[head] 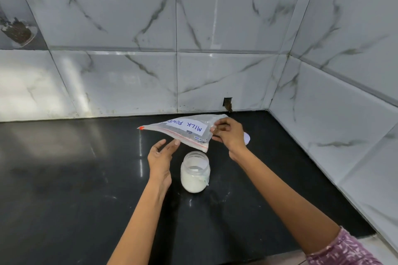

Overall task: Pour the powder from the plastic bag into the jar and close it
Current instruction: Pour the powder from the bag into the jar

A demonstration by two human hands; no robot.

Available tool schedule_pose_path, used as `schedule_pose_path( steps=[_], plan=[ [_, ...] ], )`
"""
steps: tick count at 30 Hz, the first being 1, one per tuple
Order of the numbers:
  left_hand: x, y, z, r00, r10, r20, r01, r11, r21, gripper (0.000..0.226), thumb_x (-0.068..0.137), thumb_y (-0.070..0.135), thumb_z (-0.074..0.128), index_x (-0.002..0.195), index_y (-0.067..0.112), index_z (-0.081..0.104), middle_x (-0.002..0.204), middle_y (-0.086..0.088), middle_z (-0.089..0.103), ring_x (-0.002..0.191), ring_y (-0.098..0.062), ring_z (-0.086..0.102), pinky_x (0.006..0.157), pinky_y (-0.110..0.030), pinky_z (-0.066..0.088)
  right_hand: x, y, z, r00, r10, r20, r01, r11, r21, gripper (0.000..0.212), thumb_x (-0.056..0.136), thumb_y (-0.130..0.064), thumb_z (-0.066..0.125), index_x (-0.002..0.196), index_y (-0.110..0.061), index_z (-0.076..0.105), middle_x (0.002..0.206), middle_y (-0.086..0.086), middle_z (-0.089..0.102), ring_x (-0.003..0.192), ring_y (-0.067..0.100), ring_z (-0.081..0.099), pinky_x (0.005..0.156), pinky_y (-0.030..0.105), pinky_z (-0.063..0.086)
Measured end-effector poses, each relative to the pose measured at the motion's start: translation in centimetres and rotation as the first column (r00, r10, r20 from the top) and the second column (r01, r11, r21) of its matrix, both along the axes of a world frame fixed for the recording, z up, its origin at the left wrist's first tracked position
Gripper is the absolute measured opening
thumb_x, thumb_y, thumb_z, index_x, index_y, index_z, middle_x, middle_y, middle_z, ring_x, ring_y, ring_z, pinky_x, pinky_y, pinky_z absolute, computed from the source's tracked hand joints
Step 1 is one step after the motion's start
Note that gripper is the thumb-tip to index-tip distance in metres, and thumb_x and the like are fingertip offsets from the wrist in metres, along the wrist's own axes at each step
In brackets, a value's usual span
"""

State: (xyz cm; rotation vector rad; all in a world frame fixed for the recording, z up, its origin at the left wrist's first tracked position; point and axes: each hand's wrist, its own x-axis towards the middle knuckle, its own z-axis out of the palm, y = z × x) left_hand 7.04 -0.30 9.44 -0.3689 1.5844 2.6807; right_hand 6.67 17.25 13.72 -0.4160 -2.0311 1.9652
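Presently, the right hand (228, 133) has its fingers pinched on the far end of the plastic bag (185, 132), holding it up off the counter (64, 178) and tilted, zip edge lowest. That lower corner hangs just above the mouth of the jar (195, 171), with no visible contact. The left hand (161, 155) is unclenched, fingers spread and grasping nothing; its fingertips (177, 142) sit at the bag's lower edge, and whether they touch it cannot be told. A white label on the bag reads "MILK POW", the rest hidden by the right hand. Lidless, the clear jar stands upright on the black counter beside the left wrist, holding white powder (193, 185). Marble-patterned wall tiles (215, 17) stand behind.
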Motion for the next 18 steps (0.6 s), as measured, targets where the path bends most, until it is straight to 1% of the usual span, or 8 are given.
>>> schedule_pose_path(
  steps=[2, 4, 7, 9, 12, 14, 16, 18],
  plan=[
    [-0.4, 0.0, 0.4, 1.0, 0.007, -0.024, -0.008, 1.0, -0.019, 0.049, 0.08, 0.004, 0.07, 0.123, 0.01, 0.048, 0.092, 0.003, 0.068, 0.089, -0.002, 0.06, 0.1, -0.035, 0.036, -0.6, 0.0, 0.5, 0.998, 0.056, 0.009, -0.056, 0.998, 0.019, 0.021, 0.085, 0.008, 0.06, 0.098, -0.007, 0.066, 0.088, 0.008, 0.063, 0.094, 0.023, 0.066, 0.068, 0.022, 0.059],
    [-0.8, -0.1, 0.6, 0.999, 0.008, -0.05, -0.009, 1.0, -0.026, 0.05, 0.082, 0.004, 0.067, 0.128, 0.01, 0.048, 0.098, 0.001, 0.069, 0.092, -0.002, 0.061, 0.103, -0.037, 0.035, -1.0, 0.0, 1.3, 0.996, 0.083, 0.03, -0.084, 0.996, 0.03, 0.024, 0.088, 0.007, 0.055, 0.108, -0.002, 0.066, 0.097, 0.008, 0.065, 0.1, 0.023, 0.065, 0.076, 0.024, 0.058],
    [-1.3, -0.5, 1.2, 0.995, -0.005, -0.095, 0.001, 0.999, -0.039, 0.05, 0.085, 0.004, 0.063, 0.131, 0.011, 0.047, 0.112, -0.005, 0.068, 0.112, -0.015, 0.06, 0.108, -0.04, 0.032, -1.2, 0.2, 2.5, 0.995, 0.085, 0.058, -0.088, 0.995, 0.037, 0.023, 0.091, 0.001, 0.053, 0.109, -0.003, 0.067, 0.109, 0.01, 0.067, 0.099, 0.019, 0.065, 0.082, 0.028, 0.057],
    [-1.3, -0.6, 1.9, 0.99, -0.01, -0.141, 0.004, 0.999, -0.042, 0.048, 0.086, 0.003, 0.061, 0.132, 0.01, 0.047, 0.116, -0.005, 0.067, 0.116, -0.016, 0.058, 0.106, -0.037, 0.033, -1.2, 0.2, 3.4, 0.994, 0.105, 0.036, -0.105, 0.994, 0.009, 0.02, 0.09, -0.003, 0.059, 0.108, -0.004, 0.067, 0.104, 0.009, 0.068, 0.091, 0.014, 0.066, 0.079, 0.026, 0.057],
    [-1.1, -0.6, 2.9, 0.978, -0.01, -0.207, 0.0, 0.999, -0.047, 0.046, 0.086, 0.0, 0.06, 0.13, 0.009, 0.05, 0.109, -0.001, 0.068, 0.11, -0.014, 0.06, 0.103, -0.034, 0.031, -1.2, -0.1, 4.8, 0.993, 0.11, -0.047, -0.115, 0.986, -0.124, 0.018, 0.083, 0.0, 0.067, 0.101, -0.003, 0.068, 0.092, 0.009, 0.068, 0.082, 0.014, 0.066, 0.072, 0.021, 0.058],
    [-1.0, -0.8, 3.1, 0.977, 0.03, -0.211, -0.039, 0.998, -0.039, 0.043, 0.086, 0.0, 0.061, 0.127, 0.008, 0.053, 0.108, -0.004, 0.068, 0.109, -0.016, 0.06, 0.104, -0.032, 0.032, -1.2, -0.5, 5.9, 0.989, 0.113, -0.094, -0.132, 0.967, -0.218, 0.018, 0.082, 0.004, 0.066, 0.1, -0.001, 0.067, 0.086, 0.009, 0.066, 0.078, 0.013, 0.066, 0.069, 0.019, 0.058],
    [-0.9, -1.3, 3.0, 0.978, 0.072, -0.198, -0.079, 0.996, -0.027, 0.043, 0.084, 0.001, 0.064, 0.125, 0.008, 0.053, 0.108, -0.01, 0.069, 0.11, -0.018, 0.061, 0.106, -0.033, 0.036, -1.1, -1.0, 7.1, 0.984, 0.128, -0.12, -0.156, 0.952, -0.265, 0.019, 0.082, 0.005, 0.065, 0.1, 0.0, 0.067, 0.085, 0.009, 0.066, 0.077, 0.014, 0.065, 0.069, 0.02, 0.059],
    [-0.6, -1.8, 2.8, 0.977, 0.102, -0.189, -0.111, 0.993, -0.035, 0.045, 0.083, 0.0, 0.066, 0.126, 0.006, 0.052, 0.103, -0.009, 0.071, 0.104, -0.017, 0.064, 0.106, -0.036, 0.04, -0.8, -1.5, 8.2, 0.979, 0.143, -0.147, -0.184, 0.93, -0.32, 0.018, 0.081, 0.006, 0.065, 0.097, -0.001, 0.067, 0.086, 0.009, 0.065, 0.078, 0.015, 0.065, 0.071, 0.022, 0.059]
  ],
)
